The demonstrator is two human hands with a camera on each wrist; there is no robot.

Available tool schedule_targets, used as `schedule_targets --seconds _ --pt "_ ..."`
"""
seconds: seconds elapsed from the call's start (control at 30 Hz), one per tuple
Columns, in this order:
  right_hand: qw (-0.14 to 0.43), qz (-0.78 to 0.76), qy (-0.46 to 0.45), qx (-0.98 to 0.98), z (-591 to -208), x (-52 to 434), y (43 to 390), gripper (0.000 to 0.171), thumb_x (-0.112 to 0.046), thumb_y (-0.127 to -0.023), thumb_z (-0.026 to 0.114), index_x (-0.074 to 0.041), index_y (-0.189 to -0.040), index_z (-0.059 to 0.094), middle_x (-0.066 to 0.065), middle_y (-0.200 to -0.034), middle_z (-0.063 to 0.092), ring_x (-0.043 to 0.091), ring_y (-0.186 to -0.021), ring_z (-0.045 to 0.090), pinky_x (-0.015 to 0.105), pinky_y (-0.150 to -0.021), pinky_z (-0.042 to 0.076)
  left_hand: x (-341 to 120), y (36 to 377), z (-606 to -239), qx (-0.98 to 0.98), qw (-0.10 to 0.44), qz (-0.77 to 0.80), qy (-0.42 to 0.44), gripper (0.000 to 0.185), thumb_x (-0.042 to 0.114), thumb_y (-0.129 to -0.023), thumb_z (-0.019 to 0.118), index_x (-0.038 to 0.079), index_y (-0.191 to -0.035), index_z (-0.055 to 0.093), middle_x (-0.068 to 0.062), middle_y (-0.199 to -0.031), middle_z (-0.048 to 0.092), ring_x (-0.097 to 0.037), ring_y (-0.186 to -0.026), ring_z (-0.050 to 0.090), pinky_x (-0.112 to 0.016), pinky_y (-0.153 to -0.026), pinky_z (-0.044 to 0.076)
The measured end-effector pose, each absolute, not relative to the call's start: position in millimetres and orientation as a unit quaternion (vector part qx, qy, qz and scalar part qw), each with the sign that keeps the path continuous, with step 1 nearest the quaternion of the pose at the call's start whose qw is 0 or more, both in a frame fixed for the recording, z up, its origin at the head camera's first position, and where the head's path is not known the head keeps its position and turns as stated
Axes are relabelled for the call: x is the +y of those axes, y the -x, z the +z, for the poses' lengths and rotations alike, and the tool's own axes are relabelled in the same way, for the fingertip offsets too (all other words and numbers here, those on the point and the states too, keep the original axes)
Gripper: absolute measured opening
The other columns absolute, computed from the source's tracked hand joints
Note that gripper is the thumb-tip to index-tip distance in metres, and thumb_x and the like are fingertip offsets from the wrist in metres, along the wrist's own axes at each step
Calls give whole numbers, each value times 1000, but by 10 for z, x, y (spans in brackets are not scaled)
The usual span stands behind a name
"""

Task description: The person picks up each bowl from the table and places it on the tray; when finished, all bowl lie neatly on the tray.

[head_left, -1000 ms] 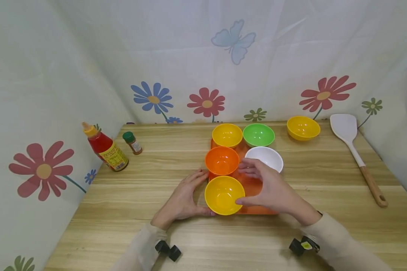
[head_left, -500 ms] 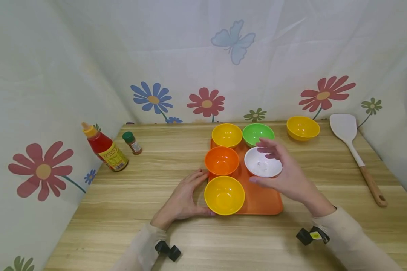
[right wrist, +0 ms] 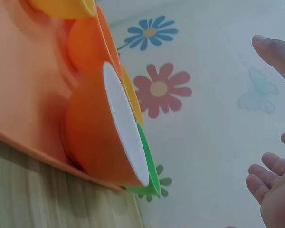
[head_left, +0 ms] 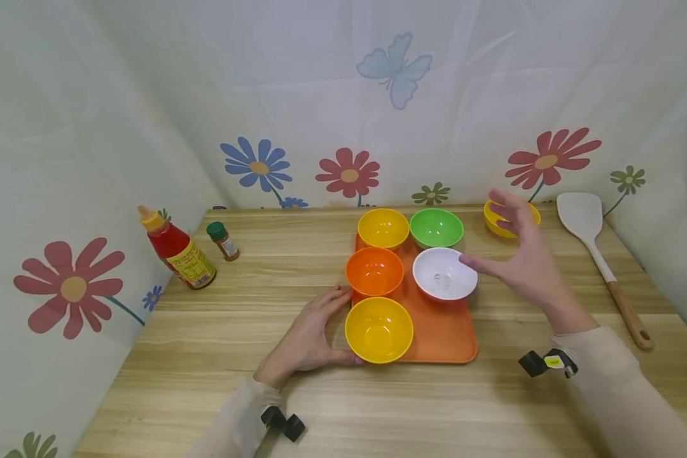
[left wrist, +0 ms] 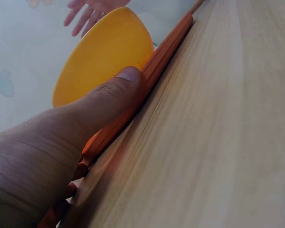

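An orange tray (head_left: 443, 337) bears several bowls in two columns. My left hand (head_left: 306, 337) holds the tray at its near left corner, thumb along the front edge and fingers at the left side. Beside that thumb (left wrist: 111, 95) stands a yellow bowl (head_left: 379, 331). Behind it is an orange bowl (head_left: 374, 272), then another yellow bowl (head_left: 383, 229). On the right side are a white bowl (head_left: 443, 275), orange outside in the right wrist view, and a green bowl (head_left: 436, 229). My right hand (head_left: 527, 267), fingers spread and holding nothing, partly covers a separate yellow bowl (head_left: 534, 219).
At the right lies a white spatula (head_left: 586, 219) with a wooden handle. To the left stand a red sauce bottle (head_left: 186, 254) and a small green-capped jar (head_left: 224, 243). A flowered cloth (head_left: 320, 95) hangs behind the wooden table (head_left: 252, 254).
My right hand has moved from beside the near yellow bowl, over the white bowl, to the back right near the separate yellow bowl. My left hand and the bowls have stayed in place.
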State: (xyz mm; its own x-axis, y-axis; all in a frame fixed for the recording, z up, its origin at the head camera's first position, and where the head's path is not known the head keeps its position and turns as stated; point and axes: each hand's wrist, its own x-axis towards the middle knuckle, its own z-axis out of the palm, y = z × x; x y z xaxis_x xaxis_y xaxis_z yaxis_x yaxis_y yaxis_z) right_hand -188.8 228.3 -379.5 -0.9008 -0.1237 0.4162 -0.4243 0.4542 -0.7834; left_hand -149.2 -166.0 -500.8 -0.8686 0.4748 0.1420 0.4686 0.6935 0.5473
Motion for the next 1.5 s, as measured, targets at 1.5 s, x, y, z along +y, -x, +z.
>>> schedule_targets --seconds 1.5 --pt "153 483 14 -862 -4196 3107 2605 109 -50 -85 83 -37 -166 10 -4 -174 10 34 -158 15 63 -124 21 -1673 1500 -5045 920 -2 294 -258 123 86 -62 77 22 -161 40 9 -166 36 -19 -157 23 -56 -124 27"
